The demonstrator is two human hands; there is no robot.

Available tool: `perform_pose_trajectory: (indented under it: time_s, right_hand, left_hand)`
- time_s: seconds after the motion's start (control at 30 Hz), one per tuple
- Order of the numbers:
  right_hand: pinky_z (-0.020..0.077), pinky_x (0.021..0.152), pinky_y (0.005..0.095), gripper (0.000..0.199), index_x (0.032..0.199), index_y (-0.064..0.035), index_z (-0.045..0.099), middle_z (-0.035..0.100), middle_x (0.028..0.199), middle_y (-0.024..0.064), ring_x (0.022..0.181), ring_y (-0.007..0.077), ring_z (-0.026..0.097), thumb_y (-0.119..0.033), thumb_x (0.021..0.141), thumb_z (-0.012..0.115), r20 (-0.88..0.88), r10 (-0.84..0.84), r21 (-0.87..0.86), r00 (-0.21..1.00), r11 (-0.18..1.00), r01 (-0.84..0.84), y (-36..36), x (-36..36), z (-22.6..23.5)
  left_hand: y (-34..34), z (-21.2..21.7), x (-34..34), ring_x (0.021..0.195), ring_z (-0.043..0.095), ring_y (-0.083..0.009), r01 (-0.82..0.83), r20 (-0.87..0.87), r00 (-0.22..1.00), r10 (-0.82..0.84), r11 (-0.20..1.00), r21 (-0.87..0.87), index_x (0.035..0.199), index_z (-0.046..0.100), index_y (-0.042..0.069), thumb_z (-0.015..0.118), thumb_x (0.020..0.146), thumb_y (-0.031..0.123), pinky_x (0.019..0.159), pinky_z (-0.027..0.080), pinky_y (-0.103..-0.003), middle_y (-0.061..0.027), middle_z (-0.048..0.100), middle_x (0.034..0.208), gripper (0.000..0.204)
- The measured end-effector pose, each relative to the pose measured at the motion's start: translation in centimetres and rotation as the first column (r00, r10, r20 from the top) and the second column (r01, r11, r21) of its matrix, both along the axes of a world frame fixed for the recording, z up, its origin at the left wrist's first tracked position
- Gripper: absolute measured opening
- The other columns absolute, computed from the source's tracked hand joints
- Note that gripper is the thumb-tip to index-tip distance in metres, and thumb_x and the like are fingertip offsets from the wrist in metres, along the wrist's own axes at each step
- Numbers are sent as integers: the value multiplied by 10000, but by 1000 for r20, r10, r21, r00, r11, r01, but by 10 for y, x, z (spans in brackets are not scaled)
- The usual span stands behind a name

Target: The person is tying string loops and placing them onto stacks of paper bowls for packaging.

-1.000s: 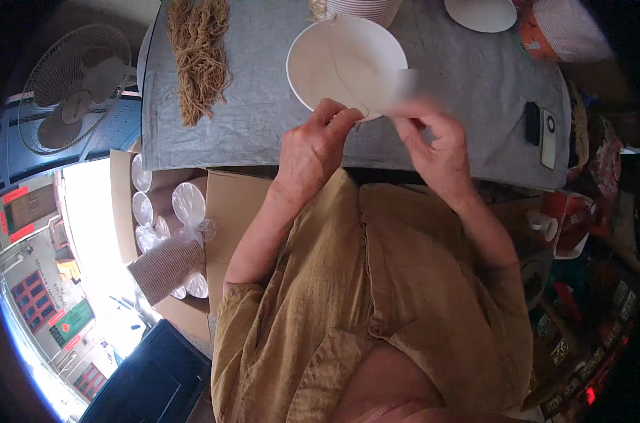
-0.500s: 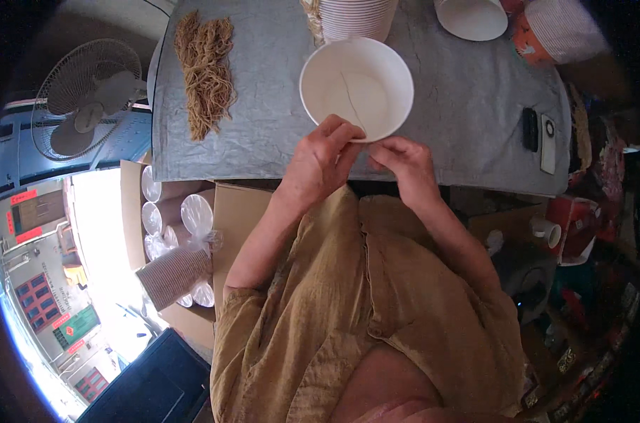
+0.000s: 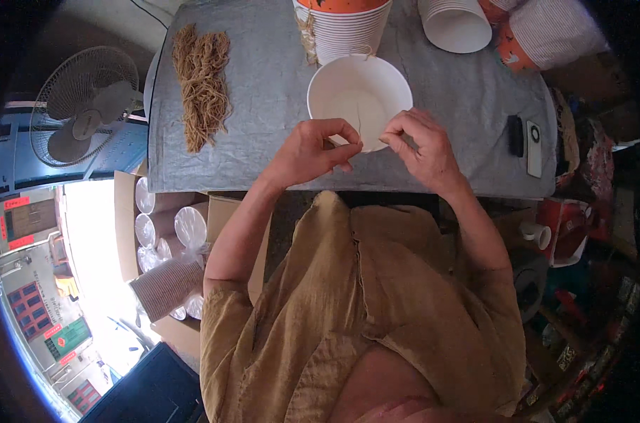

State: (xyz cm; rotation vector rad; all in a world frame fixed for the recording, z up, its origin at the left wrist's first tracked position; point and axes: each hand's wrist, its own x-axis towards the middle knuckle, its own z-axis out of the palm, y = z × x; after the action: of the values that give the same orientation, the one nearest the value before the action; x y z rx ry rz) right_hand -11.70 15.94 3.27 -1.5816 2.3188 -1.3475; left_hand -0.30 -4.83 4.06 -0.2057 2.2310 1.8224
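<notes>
Pinching a thin brownish strand (image 3: 359,121), the left hand (image 3: 307,151) is at the near rim of a round white paper tub (image 3: 334,99) on the grey cloth-covered counter (image 3: 263,99); the right hand (image 3: 429,151) presses its fingers together just beside, grip contents unclear.

The left hand (image 3: 309,151) and right hand (image 3: 427,151) are covering parts of the white paper bucket's (image 3: 334,92) near rim. A thin cord (image 3: 358,116) is running toward the left fingertips, where its end is getting lost (any grip is showing too small to confirm). Whatever the right fingertips may be pinching is likewise appearing too small to tell. The upper edge is cutting off the orange-topped stack (image 3: 344,32), whose foot the white bucket is partly hiding. Clutter (image 3: 567,303) at lower right is blurring into darkness.
</notes>
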Motion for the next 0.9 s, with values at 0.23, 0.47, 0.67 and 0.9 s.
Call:
perform_pose_trajectory:
  time_s: [0.23,0.47,0.67,0.9]
  right_hand:
    - [491,800,356,99,877,-10,589,621,1011,105,864,259,630,-74,870,665,242,79,-113,967,992,-53,-9,9,10]
    - [512,789,306,75,903,-9,609,590,1163,122,917,206,635,-80,900,633,48,209,-125,977,971,-202,-23,14,43]
    - [494,683,295,125,971,1,578,617,807,58,706,113,572,-121,975,552,378,159,-10,912,986,-168,-36,2,55]
    - [444,618,290,146,943,-9,565,566,727,27,675,98,508,-150,978,553,363,175,150,915,958,-243,-41,-21,55]
  left_hand:
    - [6,5,1,619,629,-72,-218,70,975,211,847,485,1092,598,28,552,995,209,480,410,-173,-41,697,1008,211]
    - [11,6,0,619,631,-75,-76,-4,996,91,857,510,1126,595,34,498,1014,194,477,417,-177,-48,690,1003,218]
    - [3,21,7,642,646,-85,69,-78,996,-39,892,447,1168,584,35,391,1046,251,499,445,-187,-43,670,935,315]
    - [-9,14,4,650,621,-89,98,-150,988,-38,906,413,1148,577,22,380,1054,248,568,483,-207,-46,656,881,314]
